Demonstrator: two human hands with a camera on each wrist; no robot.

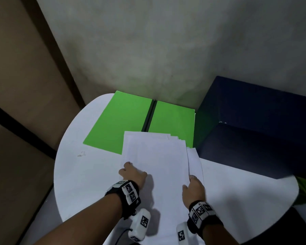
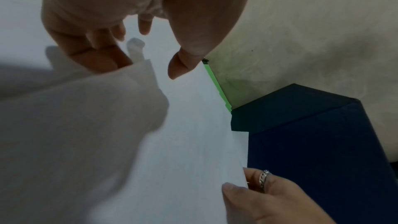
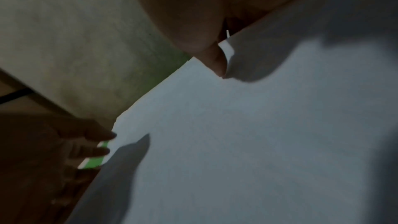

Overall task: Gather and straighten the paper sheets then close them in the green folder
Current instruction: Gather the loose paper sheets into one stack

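1. On the white round tabletop point(image 1: 88, 174), a stack of paper sheets point(image 1: 155, 165) lies in front of the person, long axis running from the near edge toward the wall.
2. Sheets: far ends overlap the near edge of the green folder point(image 1: 113, 124); far and right edges are fanned, not flush, with one sheet point(image 1: 195, 163) sticking out on the right side.
3. Folder: open flat, dark spine point(image 1: 149, 115) between its two leaves; spine points away from the person, toward the wall; right leaf reaches the dark blue box point(image 1: 254, 129).
4. Left hand point(image 1: 132, 172): at the left edge of the stack, thumb on top, fingers curled under the lifted edge in the left wrist view; holding the sheets.
5. Right hand point(image 1: 194, 188): at the right edge of the stack, thumb on top, ringed finger point(image 2: 263, 176) beneath; pinching the sheets.
6. Open room: bare tabletop lies left of the stack and right of the right hand; the box bounds the right rear, the wall point(image 1: 166, 50) stands just behind the folder.
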